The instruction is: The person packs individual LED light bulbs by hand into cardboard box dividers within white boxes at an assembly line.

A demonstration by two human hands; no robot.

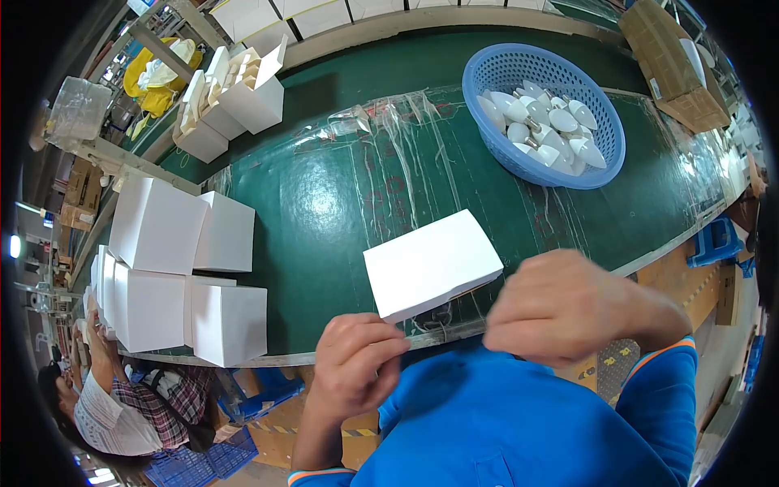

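A white cardboard box [434, 264] lies in front of me on the green work surface, near its front edge. At the box's near left corner is my left hand [357, 365], its fingers curled in and nothing visible between them. My right hand [556, 308] is held just off the box's right end, closed like a fist and slightly blurred. Its palm side is turned away, so what it holds, if anything, is hidden. Under the near side of the box, a small dark object [432, 317] partly shows.
A blue plastic basket [604, 134] of white light bulbs [560, 122] stands at the back right. White boxes [154, 300] are stacked on the left, with opened cartons [251, 97] behind. A brown carton [673, 69] sits far right. Another person [122, 414] is at the lower left.
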